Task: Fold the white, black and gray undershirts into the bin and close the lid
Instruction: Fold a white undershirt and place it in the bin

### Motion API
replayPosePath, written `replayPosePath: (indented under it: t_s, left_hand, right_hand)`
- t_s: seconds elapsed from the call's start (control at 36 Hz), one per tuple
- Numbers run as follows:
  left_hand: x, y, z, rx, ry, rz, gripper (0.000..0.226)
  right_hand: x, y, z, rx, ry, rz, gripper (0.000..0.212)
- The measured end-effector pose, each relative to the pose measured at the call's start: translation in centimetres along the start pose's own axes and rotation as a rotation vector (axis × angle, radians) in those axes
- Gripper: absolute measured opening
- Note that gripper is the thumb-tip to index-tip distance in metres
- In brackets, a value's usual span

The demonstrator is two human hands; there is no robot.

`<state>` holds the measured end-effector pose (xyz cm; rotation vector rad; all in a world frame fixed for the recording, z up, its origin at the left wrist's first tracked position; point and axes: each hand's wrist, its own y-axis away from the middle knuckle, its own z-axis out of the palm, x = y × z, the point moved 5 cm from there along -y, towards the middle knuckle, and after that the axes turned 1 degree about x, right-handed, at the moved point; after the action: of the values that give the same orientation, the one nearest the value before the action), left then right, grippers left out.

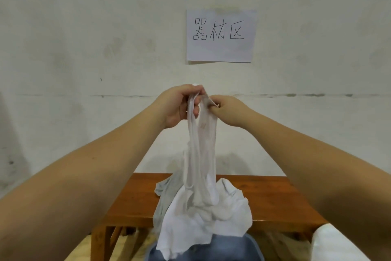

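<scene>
A white undershirt (201, 201) hangs stretched from both hands, held up in front of the wall. My left hand (175, 106) grips one shoulder strap at the top. My right hand (227, 109) pinches the other strap just beside it. The shirt's lower part lies bunched on the wooden table (275, 201) and drapes over its front edge. A gray undershirt (164, 195) lies crumpled behind and to the left of the white one. A blue bin (243, 250) shows below the table's front edge, partly covered by the white cloth. No black undershirt or lid is visible.
A paper sign (221, 35) with handwritten characters is stuck on the pale wall behind the table. Something white (338, 243) sits at the bottom right. Wooden table legs (99, 241) stand at the lower left.
</scene>
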<state>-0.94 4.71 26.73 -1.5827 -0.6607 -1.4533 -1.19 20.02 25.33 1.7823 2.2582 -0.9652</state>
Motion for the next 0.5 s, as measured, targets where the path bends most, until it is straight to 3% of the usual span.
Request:
replayPosePath:
  t_s: [0.31,0.44,0.5]
  left_hand:
    - [0.7,1.0,-2.5,0.092,0.055,-0.010,0.023]
    - [0.9,1.0,-1.7,0.055,0.010,-0.027,0.022]
    - [0.9,0.9,-1.3,0.043,-0.039,-0.030,0.021]
  right_hand:
    - [4.6,0.5,0.1,0.038,0.058,0.195,0.014]
    - [4.3,0.9,1.2,-0.020,0.059,0.165,0.016]
    - [3.4,1.0,1.6,-0.086,-0.083,0.119,0.013]
